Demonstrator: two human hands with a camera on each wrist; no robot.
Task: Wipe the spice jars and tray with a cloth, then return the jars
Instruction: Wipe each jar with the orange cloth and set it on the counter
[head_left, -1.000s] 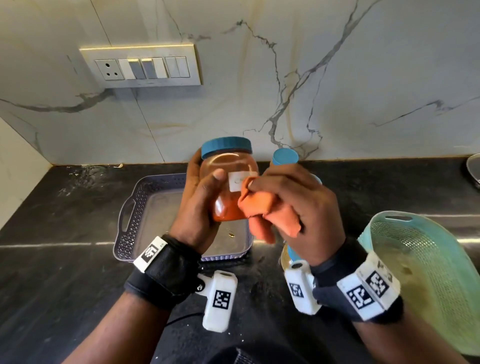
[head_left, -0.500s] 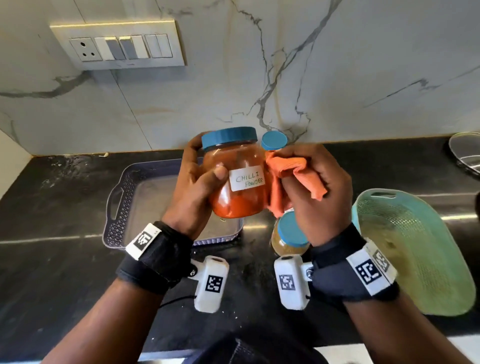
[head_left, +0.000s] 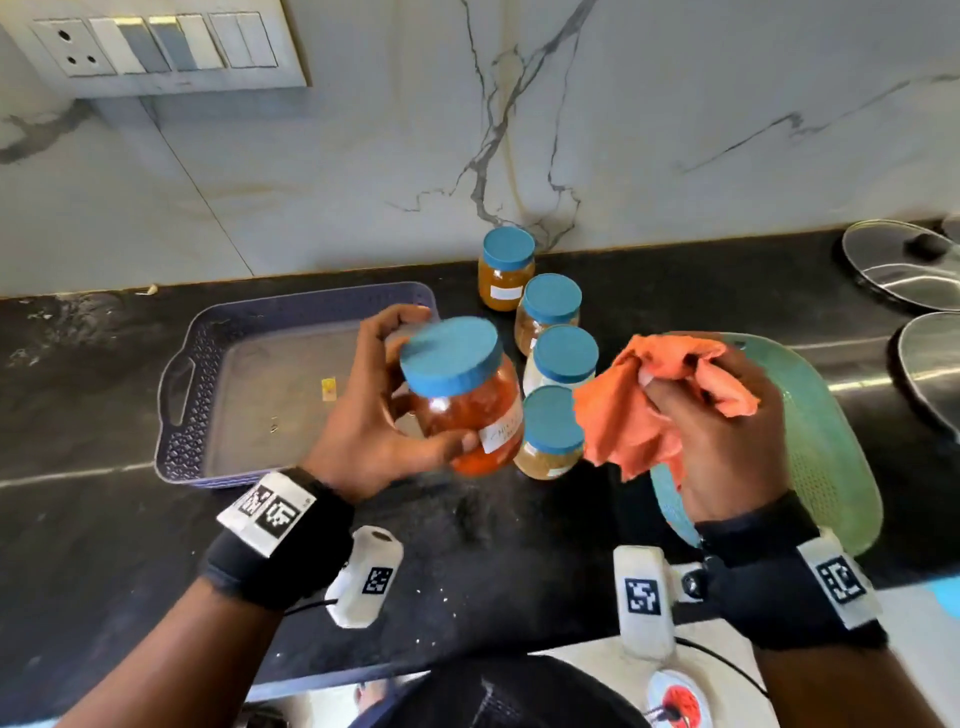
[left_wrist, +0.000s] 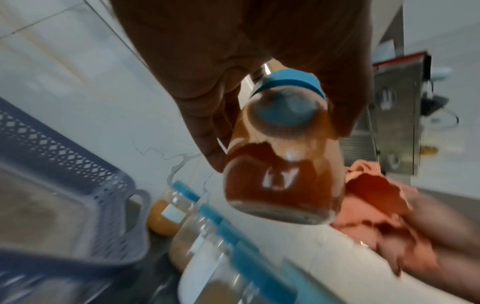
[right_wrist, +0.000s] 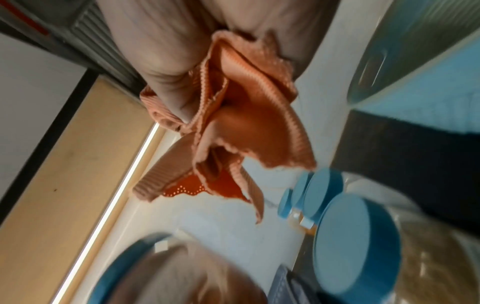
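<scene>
Black counter (head_left: 104, 519) under a marble wall (head_left: 675, 130). Left hand (head_left: 374, 415) raised above the counter, fingers wrapped round the chilli jar (head_left: 467, 410), held tilted, blue lid leaning toward the camera, base away. Right hand (head_left: 711, 431) beside it, apart, fingers bunching the orange cloth (head_left: 634, 415). Purple tray (head_left: 182, 415) to the left, without jars. Four blue-lidded jars (head_left: 550, 301) in a row behind the held one, green basket (head_left: 831, 441) at right.
</scene>
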